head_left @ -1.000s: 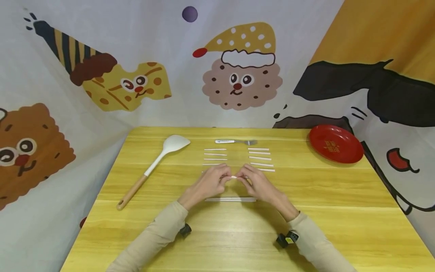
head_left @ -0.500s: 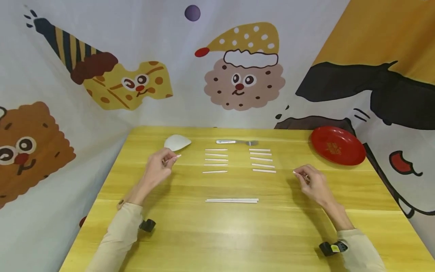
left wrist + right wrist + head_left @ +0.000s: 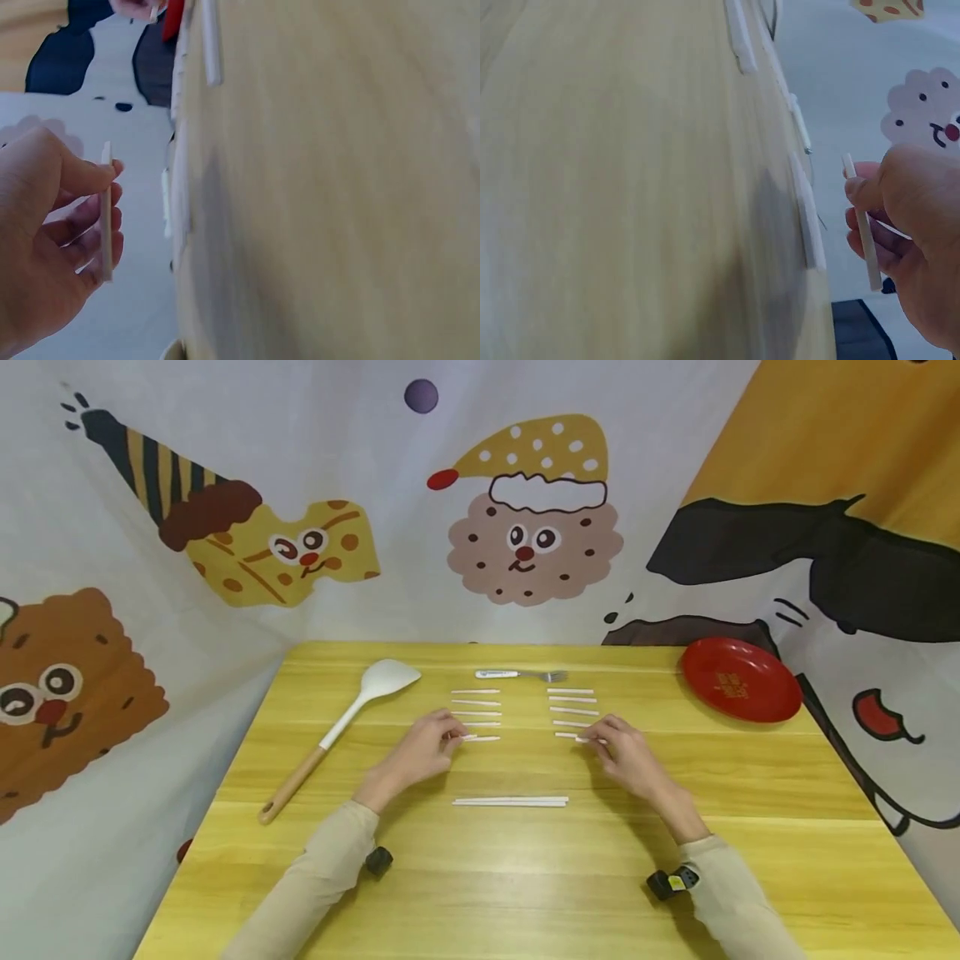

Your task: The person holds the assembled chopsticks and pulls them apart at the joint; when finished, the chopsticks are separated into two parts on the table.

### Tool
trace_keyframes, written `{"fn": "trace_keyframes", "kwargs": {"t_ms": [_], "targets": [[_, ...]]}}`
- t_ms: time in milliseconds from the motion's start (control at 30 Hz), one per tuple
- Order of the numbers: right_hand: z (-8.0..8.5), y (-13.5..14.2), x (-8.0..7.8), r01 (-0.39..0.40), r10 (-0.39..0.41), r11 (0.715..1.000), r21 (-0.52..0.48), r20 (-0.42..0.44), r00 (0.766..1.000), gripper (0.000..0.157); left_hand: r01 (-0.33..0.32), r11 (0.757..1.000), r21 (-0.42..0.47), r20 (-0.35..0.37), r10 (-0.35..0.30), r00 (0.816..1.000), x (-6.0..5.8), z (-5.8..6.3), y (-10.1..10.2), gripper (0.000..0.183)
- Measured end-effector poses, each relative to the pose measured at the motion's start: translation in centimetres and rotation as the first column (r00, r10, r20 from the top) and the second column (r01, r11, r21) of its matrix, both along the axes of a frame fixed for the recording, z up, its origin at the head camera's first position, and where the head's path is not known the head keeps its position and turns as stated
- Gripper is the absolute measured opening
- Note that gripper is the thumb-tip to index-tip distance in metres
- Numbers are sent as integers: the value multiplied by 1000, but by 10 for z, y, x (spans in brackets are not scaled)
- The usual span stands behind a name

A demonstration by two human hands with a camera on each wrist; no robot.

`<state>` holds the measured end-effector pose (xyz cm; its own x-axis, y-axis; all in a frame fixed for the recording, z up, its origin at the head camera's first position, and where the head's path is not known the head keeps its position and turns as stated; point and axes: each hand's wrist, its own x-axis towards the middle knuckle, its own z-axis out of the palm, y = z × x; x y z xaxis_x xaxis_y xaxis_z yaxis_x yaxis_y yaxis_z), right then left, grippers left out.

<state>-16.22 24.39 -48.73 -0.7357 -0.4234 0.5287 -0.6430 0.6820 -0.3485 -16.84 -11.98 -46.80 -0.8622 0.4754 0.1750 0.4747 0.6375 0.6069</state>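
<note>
My left hand (image 3: 414, 750) pinches a short white stick (image 3: 106, 225) between thumb and fingers, at the near left end of a column of short white sticks (image 3: 477, 713). Another short white stick (image 3: 865, 240) is pinched in my right hand (image 3: 633, 760), beside the nearest piece of the right column of short sticks (image 3: 573, 711). Both held pieces hang above the tabletop in the wrist views. Longer white sticks (image 3: 510, 802) lie side by side nearer to me, between the two forearms.
A fork (image 3: 498, 674) with a white handle lies beyond the columns. To the left is a white spatula (image 3: 386, 678) with a wooden handle. A red plate (image 3: 780, 693) sits at the back right edge of the wooden table (image 3: 517, 893), before a printed cloth.
Both hands start together around a small white thing at the middle, part widely with a white piece in each, then come back inward to the near ends of the two columns.
</note>
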Motion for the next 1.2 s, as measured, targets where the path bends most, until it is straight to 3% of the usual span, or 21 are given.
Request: {"fn": "trace_keyframes", "kwargs": {"t_ms": [200,400,767,1200], "targets": [[-8,-9,-4,-13,12,1000,26,56,998,16,70,995,-75,-15,-72,997,-5,-9,14,14],[-13,-14,-7,-23,20,1000,20,107,994,13,110,992,-67,-11,-111,994,-9,-13,21,15],[-15,-15,-8,-26,21,999,26,173,985,11,142,984,-104,21,-140,990,-13,-18,28,16],[-15,-15,-7,-25,14,999,47,219,976,12,188,977,-97,9,-188,982,-14,-21,33,18]]}}
